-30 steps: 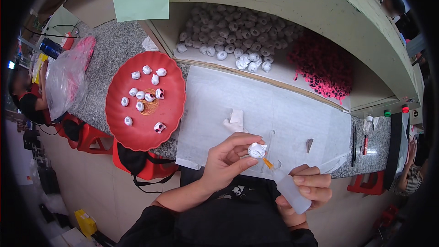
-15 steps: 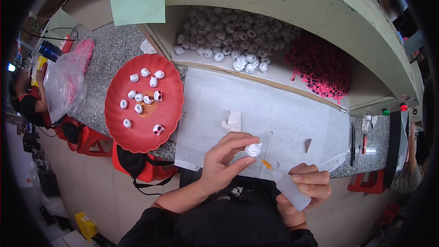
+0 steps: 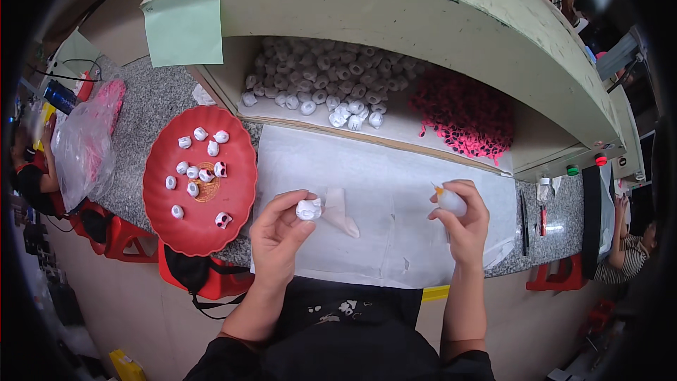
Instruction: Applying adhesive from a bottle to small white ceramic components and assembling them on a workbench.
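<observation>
Between the thumb and fingers of my left hand (image 3: 282,233) is a small white rounded piece (image 3: 308,209), held above the paper-covered worktop. Farther right, my right hand (image 3: 467,226) grips a translucent white squeeze bottle (image 3: 452,202) with an orange-based needle tip. The bottle is apart from the white piece, and its tip points up and to the left. A crumpled white tissue (image 3: 338,213) lies on the white paper sheet (image 3: 416,169) between my hands. To the left, a red scalloped tray (image 3: 159,204) holds several similar white pieces, a few with dark and pink marks.
Ahead is a pale green shelf unit (image 3: 367,7) with a heap of white pieces (image 3: 317,70) and a pile of pink-and-black parts (image 3: 465,116) inside. A clear plastic bag (image 3: 84,141) sits at far left. Red stools (image 3: 557,274) stand below the counter; other people work at both sides.
My hands have moved apart: the left went left with the white piece, the right went up and right with the bottle. The needle tip has left the piece. The whole view has shifted slightly.
</observation>
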The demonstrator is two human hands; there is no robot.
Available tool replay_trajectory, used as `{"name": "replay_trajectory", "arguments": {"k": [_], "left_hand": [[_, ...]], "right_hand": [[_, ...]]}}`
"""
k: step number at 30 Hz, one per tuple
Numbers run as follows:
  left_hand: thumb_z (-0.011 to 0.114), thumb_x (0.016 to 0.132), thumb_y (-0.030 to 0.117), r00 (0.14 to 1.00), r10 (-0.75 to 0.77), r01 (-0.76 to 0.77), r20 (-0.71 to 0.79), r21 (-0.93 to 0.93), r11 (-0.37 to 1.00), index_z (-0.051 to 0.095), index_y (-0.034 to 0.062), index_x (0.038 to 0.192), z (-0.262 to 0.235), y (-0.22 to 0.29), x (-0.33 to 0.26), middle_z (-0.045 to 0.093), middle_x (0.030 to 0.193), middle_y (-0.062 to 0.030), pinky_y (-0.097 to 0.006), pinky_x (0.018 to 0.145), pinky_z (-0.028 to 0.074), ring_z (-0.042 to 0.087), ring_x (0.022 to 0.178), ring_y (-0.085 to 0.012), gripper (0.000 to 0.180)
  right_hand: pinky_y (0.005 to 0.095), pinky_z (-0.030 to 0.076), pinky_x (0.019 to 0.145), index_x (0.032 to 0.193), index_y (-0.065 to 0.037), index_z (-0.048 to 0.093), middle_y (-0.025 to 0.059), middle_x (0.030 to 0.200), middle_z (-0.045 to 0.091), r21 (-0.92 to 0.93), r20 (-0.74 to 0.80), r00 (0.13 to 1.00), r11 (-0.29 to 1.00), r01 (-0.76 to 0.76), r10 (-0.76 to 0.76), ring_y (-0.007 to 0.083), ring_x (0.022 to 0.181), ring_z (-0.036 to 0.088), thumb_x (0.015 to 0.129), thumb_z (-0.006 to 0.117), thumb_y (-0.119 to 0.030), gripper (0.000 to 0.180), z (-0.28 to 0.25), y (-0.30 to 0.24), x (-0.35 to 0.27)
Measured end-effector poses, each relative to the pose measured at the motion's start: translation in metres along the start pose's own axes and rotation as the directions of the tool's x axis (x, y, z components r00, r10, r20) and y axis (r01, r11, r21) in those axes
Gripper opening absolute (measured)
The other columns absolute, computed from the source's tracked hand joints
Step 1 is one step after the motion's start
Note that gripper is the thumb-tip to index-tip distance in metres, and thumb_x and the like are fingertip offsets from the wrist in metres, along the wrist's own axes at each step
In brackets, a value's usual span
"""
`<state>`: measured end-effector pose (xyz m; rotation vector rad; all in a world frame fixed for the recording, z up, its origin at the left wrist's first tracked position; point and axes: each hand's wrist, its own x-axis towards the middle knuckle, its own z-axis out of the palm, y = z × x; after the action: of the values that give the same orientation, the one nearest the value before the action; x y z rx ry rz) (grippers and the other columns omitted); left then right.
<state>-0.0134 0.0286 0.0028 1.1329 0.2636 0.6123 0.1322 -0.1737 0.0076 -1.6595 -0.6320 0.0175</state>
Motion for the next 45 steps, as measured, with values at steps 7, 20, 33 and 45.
{"name": "replay_trajectory", "arguments": {"k": [7,20,33,45], "left_hand": [[0.053,0.070,-0.009,0.999,0.005,-0.005,0.040,-0.009,1.000,0.046,-0.0045,0.105,-0.002,0.001,0.000,0.049,0.102,-0.0136,-0.030,0.083,0.039,0.051,0.094,-0.0206,0.036],[0.051,0.074,-0.009,0.983,-0.113,0.129,0.142,-0.113,0.985,0.045,-0.0040,0.108,0.005,-0.015,0.001,0.049,0.103,-0.0123,-0.030,0.080,0.042,0.052,0.092,-0.0194,0.035],[0.054,0.071,-0.008,0.954,-0.016,-0.064,0.300,0.255,0.965,0.051,-0.0041,0.101,0.017,-0.009,-0.009,0.049,0.102,-0.0147,-0.029,0.080,0.041,0.050,0.094,-0.0208,0.030],[0.061,0.065,-0.006,0.923,0.041,-0.184,0.382,0.345,0.920,0.056,-0.0027,0.095,0.020,-0.003,-0.009,0.052,0.099,-0.0135,-0.028,0.079,0.040,0.051,0.092,-0.0199,0.030]], "right_hand": [[0.0307,0.045,0.063,0.091,-0.003,0.049,0.0085,0.080,0.054,-0.440,0.245,0.969,0.893,0.098,0.015,0.0213,0.077,0.056,0.068,0.053,0.001,0.024,-0.009,0.040,0.097],[0.0220,0.039,0.051,0.073,0.001,0.051,0.0044,0.069,0.052,-0.283,0.257,0.966,0.959,0.035,0.040,0.0084,0.058,0.047,0.069,0.055,0.003,0.006,0.018,0.003,0.046],[0.0202,0.040,0.062,0.077,0.001,0.055,0.0051,0.076,0.055,0.335,0.395,0.875,0.844,-0.419,0.278,0.0088,0.068,0.051,0.070,0.059,0.004,0.009,0.053,-0.044,-0.025],[0.0208,0.040,0.065,0.075,0.000,0.053,0.0050,0.075,0.055,0.342,0.405,0.854,0.813,-0.472,0.326,0.0090,0.071,0.051,0.070,0.058,0.003,0.008,0.053,-0.040,-0.027]]}}
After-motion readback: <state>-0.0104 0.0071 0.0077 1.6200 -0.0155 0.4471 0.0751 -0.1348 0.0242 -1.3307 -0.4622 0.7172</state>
